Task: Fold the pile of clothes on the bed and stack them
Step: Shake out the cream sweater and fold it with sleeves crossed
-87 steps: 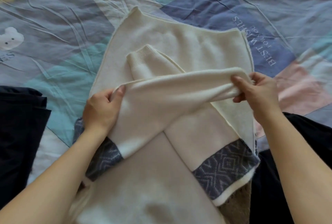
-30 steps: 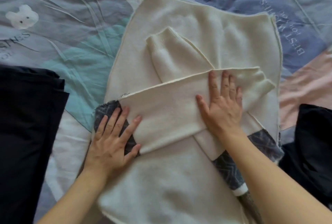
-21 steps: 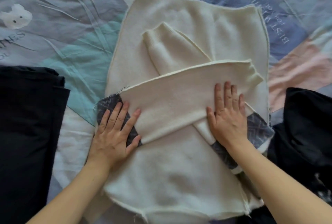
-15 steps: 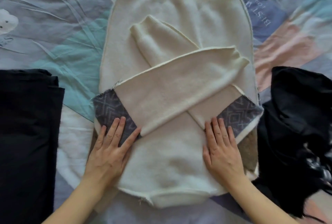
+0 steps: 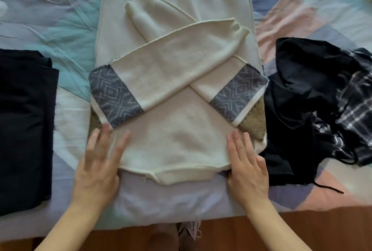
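A cream knitted sweater (image 5: 177,138) lies flat on the bed, its two sleeves crossed over the body, each with a grey-blue patterned band. My left hand (image 5: 98,162) lies flat, fingers straight, at the sweater's near left corner. My right hand (image 5: 246,162) lies flat at the near right corner, fingers straight. Neither hand holds anything. A folded dark garment stack (image 5: 24,126) sits on the left. A loose pile of black and plaid clothes (image 5: 318,109) lies on the right.
The patchwork bedsheet (image 5: 60,15) in blue, teal and pink covers the bed. Its near edge (image 5: 177,216) runs across the bottom, with wooden floor (image 5: 322,228) below it. A black drawstring (image 5: 330,188) trails from the right pile.
Both hands laid the sleeve across the sweater, smoothed it, then slid down toward me to the sweater's near corners. The view tilted down, so the bed edge and floor now show.
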